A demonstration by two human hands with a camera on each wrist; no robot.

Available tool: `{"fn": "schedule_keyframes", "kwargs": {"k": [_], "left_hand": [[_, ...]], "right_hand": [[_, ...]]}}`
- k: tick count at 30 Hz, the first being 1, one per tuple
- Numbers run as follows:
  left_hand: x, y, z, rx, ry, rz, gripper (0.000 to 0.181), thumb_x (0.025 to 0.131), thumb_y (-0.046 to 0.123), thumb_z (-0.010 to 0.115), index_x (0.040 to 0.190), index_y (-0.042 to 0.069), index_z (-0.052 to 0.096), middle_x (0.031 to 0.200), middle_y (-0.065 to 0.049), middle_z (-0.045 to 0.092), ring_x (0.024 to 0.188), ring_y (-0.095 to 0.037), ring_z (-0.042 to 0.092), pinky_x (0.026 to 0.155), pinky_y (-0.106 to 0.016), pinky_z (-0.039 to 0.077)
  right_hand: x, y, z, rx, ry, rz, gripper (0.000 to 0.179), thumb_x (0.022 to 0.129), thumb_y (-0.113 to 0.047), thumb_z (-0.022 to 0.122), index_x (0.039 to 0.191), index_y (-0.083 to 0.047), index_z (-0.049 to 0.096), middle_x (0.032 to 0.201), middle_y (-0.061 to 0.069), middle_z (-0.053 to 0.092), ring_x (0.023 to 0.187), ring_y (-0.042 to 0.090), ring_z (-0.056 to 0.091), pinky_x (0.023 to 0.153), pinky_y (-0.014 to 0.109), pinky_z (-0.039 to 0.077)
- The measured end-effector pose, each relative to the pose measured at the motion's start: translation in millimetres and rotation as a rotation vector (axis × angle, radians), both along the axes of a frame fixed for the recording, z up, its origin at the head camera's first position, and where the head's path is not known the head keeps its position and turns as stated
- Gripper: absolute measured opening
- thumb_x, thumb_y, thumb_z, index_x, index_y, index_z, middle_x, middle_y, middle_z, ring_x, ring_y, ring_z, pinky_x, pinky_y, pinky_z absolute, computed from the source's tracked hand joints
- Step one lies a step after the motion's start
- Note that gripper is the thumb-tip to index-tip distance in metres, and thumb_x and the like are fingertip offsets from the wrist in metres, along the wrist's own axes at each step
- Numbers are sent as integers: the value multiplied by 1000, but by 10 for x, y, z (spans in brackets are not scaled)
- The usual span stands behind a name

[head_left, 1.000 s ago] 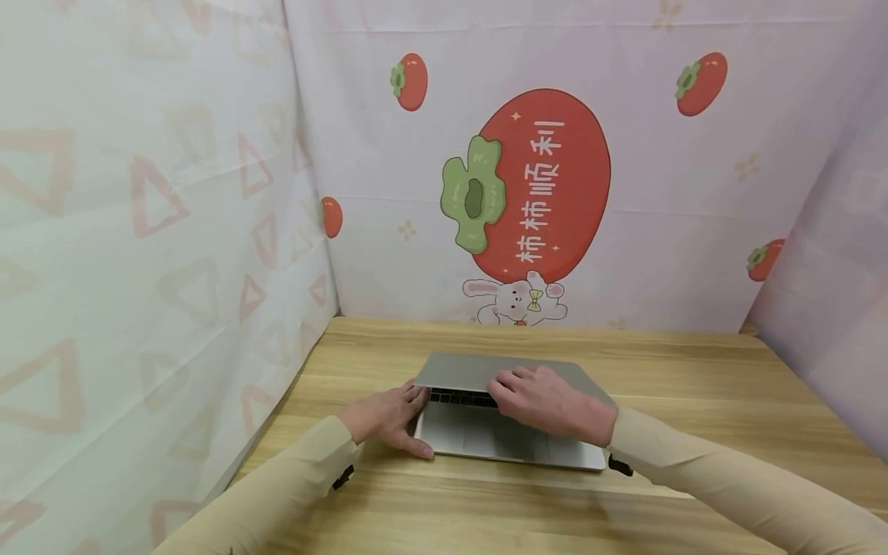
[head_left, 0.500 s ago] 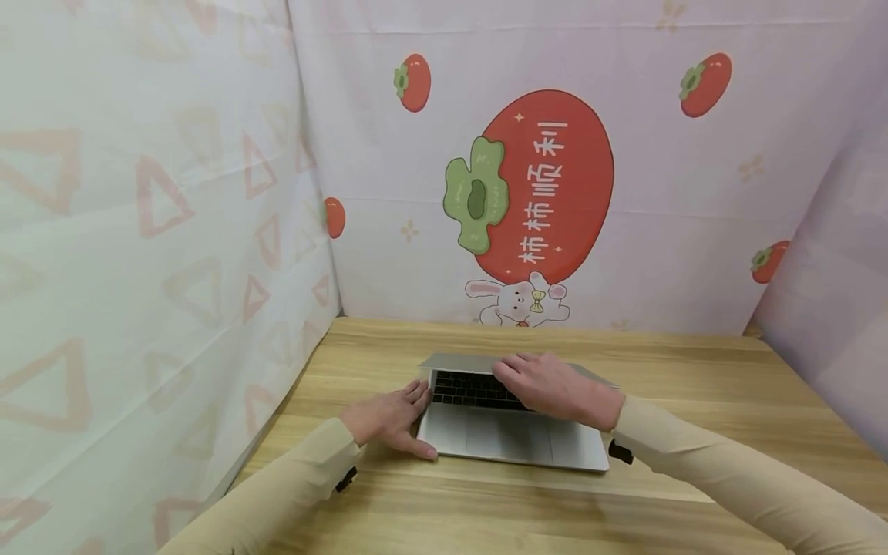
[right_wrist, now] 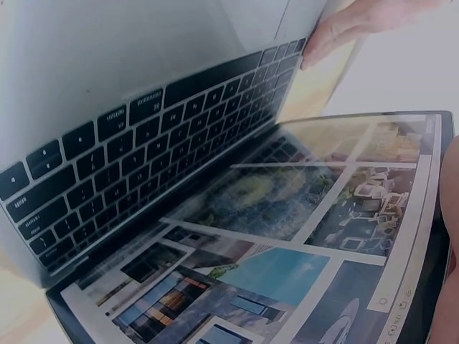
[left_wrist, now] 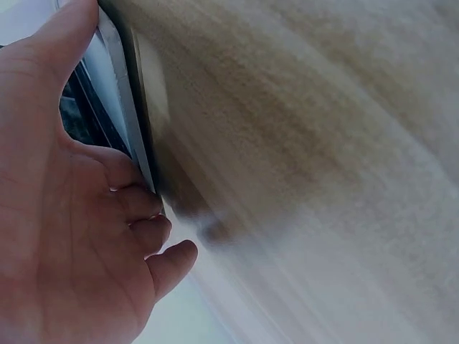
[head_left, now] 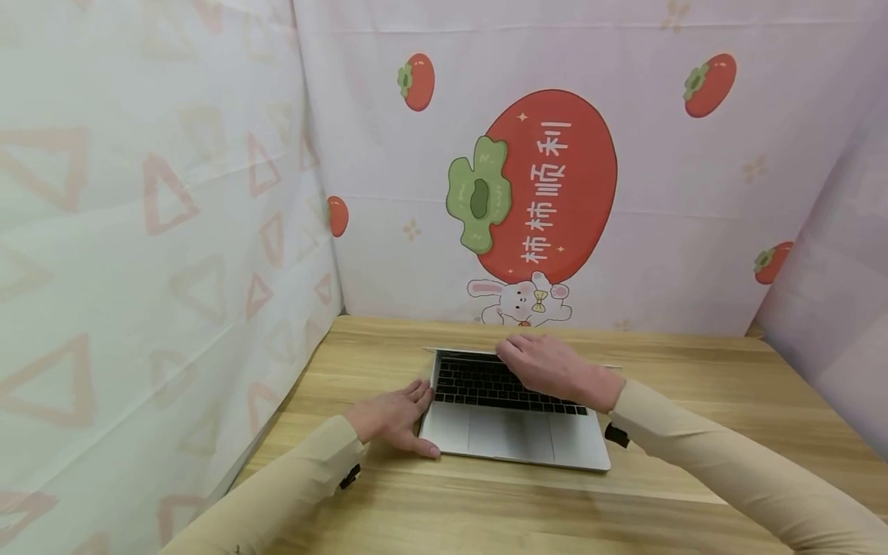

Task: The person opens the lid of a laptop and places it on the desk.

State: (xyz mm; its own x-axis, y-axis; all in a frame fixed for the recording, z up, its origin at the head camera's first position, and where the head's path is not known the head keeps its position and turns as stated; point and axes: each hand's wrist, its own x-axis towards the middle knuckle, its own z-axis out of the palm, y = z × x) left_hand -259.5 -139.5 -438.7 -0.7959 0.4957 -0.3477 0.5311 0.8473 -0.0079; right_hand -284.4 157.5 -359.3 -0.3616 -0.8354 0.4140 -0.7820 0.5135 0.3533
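Observation:
A silver laptop (head_left: pixel 509 435) with black keys lies on the wooden table, its lid raised well off the keyboard. My right hand (head_left: pixel 555 370) grips the lid's upper edge, fingers bent over it. In the right wrist view the screen (right_wrist: pixel 272 215) is lit and shows several pictures, with a bit of this hand at the right border. Against the base's left side rests my left hand (head_left: pixel 391 420), its fingers extended and the thumb by the front corner. From the left wrist, the palm (left_wrist: pixel 64 215) shows beside the base's edge.
The wooden table (head_left: pixel 388 509) reaches back to a cloth backdrop (head_left: pixel 375 154) printed with persimmons and a rabbit. A cloth wall (head_left: pixel 208 270) with triangles runs along the left, and another cloth (head_left: pixel 832 308) hangs at the right.
The lid has swung up and back from nearly closed, uncovering the keyboard. My right hand has risen with it and moved away from me. My left hand stays at the base's left side.

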Motion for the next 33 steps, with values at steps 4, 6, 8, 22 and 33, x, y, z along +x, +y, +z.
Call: {"fn": "schedule_keyframes", "kwargs": {"k": [4,6,8,22,33], "left_hand": [[-16,1,-14,-5,-4,5,117,77,86,46,157,7,17,165,-12,12,154,-26,12,123,-39,23],[-23,5,-14,-8,-9,8,117,77,86,46,157,7,17,165,-12,12,154,-27,12,123,-39,22],[-27,8,-15,-12,-12,8,117,77,86,46,157,6,17,165,-12,11,154,-27,11,123,-39,21],[1,56,21,-23,-28,9,116,79,83,48,157,4,16,165,-14,10,154,-27,10,124,-39,20],[-1,49,28,-8,-36,9,116,79,82,50,157,3,17,165,-15,11,154,-28,11,123,-40,21]], "right_hand": [[-48,8,23,-12,3,-13,16,91,-15,68,90,-13,53,69,-1,51,54,9,47,43,16,29],[-66,11,42,-13,4,-20,16,92,-17,68,90,-13,53,69,-1,51,55,9,49,44,16,31],[-85,12,59,-21,5,-28,15,92,-18,68,90,-13,54,69,-1,52,54,10,50,44,17,34],[-217,71,140,-55,-31,-89,23,94,-24,66,79,-14,52,60,-5,44,48,7,39,44,18,27],[-274,48,204,-76,-160,-299,34,100,-36,56,72,-18,49,55,-6,38,50,9,38,43,23,25]]}}
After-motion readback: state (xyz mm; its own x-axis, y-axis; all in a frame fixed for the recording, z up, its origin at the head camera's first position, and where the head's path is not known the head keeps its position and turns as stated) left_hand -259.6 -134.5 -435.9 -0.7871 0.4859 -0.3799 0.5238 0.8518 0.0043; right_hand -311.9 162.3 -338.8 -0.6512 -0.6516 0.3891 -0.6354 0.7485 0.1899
